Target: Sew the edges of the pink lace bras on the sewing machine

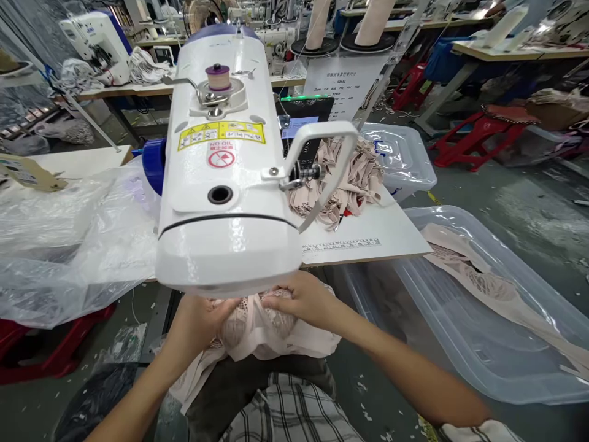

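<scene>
A beige lace bra (260, 337) lies over my lap, its front edge tucked below the head of a white sewing machine (225, 252). My left hand (196, 322) grips the bra at the left cup, thumb pointing inward. On the opposite cup, my right hand (306, 301) holds the fabric with its thumb lying across the lace. A narrow strip stands up between the two thumbs. The machine head hides my fingertips, the needle and the upper edge of the bra.
Beige straps (340, 178) are heaped on the white table (368, 230). Right of it, a clear plastic bin (464, 344) holds a beige lace piece (488, 282). Clear plastic sheeting (83, 245) covers the left side. A lidded box (400, 153) stands behind, with red stools (488, 132) beyond.
</scene>
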The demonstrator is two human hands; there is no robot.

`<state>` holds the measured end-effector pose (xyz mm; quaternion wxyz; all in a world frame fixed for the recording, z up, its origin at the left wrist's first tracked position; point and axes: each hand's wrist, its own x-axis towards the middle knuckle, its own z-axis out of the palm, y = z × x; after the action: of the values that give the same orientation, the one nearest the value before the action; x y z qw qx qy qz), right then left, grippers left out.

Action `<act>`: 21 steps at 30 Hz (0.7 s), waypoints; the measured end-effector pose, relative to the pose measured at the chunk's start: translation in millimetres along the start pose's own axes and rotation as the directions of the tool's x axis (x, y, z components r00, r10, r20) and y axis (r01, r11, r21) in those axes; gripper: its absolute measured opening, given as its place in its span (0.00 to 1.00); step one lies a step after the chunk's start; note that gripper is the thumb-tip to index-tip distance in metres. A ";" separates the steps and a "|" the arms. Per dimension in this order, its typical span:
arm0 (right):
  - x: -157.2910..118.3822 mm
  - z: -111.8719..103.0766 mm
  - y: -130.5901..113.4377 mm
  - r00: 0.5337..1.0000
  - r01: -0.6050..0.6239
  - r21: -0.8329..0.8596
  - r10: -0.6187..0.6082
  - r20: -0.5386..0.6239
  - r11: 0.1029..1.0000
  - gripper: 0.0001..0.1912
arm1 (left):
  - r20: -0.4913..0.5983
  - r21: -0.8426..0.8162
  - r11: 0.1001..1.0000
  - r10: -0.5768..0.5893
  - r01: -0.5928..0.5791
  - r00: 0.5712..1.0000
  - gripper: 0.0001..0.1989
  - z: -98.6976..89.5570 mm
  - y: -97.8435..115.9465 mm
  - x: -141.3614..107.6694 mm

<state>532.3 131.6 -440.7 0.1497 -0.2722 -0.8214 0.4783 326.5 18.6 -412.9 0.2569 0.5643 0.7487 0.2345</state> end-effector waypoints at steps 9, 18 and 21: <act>18.3 -9.1 14.5 1.000 -0.016 0.109 0.016 -0.006 0.994 0.15 | -0.164 0.064 0.985 0.170 -0.162 0.972 0.17 1.9 -21.7 20.7; 23.9 -17.8 3.5 1.000 -0.014 0.144 0.015 -0.007 0.989 0.14 | -0.254 0.142 0.983 0.146 -0.113 0.956 0.22 3.2 -47.5 22.3; 23.2 -17.2 7.0 1.000 -0.028 0.160 0.027 0.004 0.987 0.15 | -0.290 0.127 0.984 0.159 -0.127 0.944 0.21 7.2 -50.5 19.2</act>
<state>524.3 160.2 -438.6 0.1639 -0.2702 -0.7766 0.5450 290.1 24.8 -453.0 0.0926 0.5880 0.7474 0.2951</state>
